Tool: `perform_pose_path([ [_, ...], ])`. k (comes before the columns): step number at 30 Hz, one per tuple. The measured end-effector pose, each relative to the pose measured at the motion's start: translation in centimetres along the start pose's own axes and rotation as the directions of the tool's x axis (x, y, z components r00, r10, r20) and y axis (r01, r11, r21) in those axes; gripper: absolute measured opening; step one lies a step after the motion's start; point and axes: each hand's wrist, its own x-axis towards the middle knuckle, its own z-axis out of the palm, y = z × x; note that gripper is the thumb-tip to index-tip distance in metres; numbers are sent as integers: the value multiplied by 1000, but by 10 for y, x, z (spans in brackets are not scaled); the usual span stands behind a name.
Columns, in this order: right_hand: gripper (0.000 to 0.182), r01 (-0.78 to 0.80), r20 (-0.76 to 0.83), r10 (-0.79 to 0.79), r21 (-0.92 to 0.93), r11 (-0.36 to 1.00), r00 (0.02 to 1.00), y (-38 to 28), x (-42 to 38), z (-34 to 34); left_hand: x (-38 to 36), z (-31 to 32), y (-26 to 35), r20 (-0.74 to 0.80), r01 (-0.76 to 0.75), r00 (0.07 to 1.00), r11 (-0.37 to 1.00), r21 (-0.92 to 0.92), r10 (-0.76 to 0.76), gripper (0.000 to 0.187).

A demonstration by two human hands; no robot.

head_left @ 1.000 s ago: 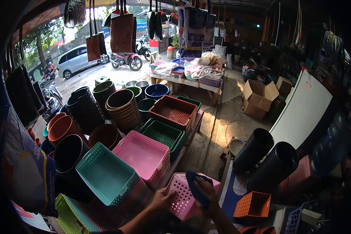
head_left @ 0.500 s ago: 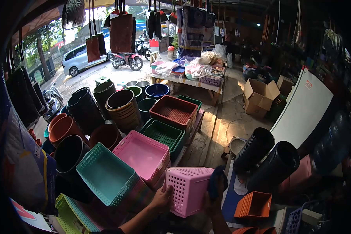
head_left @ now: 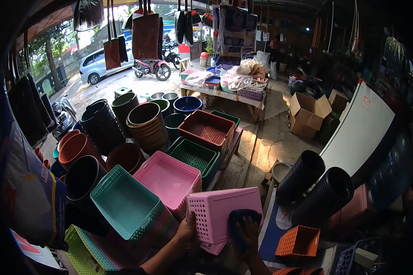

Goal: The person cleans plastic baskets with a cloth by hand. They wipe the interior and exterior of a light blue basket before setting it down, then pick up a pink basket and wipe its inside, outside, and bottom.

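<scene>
Teal basket (head_left: 126,204) tilts at nine o'clock of the left hand (head_left: 188,231), whose fingers grasp the lower left corner of a pink basket (head_left: 222,213) held low at centre, solid face toward the camera. The right hand (head_left: 248,231) presses a dark cloth (head_left: 241,220) flat on that face. An orange basket (head_left: 300,241) sits at three o'clock.

The pink basket (head_left: 220,211) is perforated plastic, tipped on its side so a smooth wall faces the camera and the holed wall faces nine o'clock. It sits at six o'clock in view. A dark blue cloth (head_left: 242,219) is pressed against its lower right wall.
</scene>
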Motion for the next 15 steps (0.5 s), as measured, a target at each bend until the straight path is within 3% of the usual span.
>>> perform_pose_path([
  [1,68,0,2,0,1,1000,1000,7,0,-1,-3,2,3,-2,0,1000,1000,-1,0,55],
  [3,63,-160,-115,166,56,985,979,19,-1,-4,-10,5,9,-24,47,999,999,-15,-47,49],
  [5,57,-173,-153,174,25,985,973,27,-4,-8,-15,3,12,-46,49,998,998,36,-48,49],
  [7,51,-376,-152,516,520,767,843,37,-9,-7,-19,0,10,-71,53,996,995,84,-47,49],
  [8,47,-490,-59,600,517,702,798,68,-27,8,-21,-3,9,-82,54,996,994,97,-46,49],
  [11,45,-478,-115,685,633,609,720,55,-20,-5,-23,-21,-2,-114,54,993,991,126,-39,48],
  [15,43,-453,-192,674,608,652,713,41,-22,-2,-39,-23,-2,-133,13,991,978,206,15,45],
])
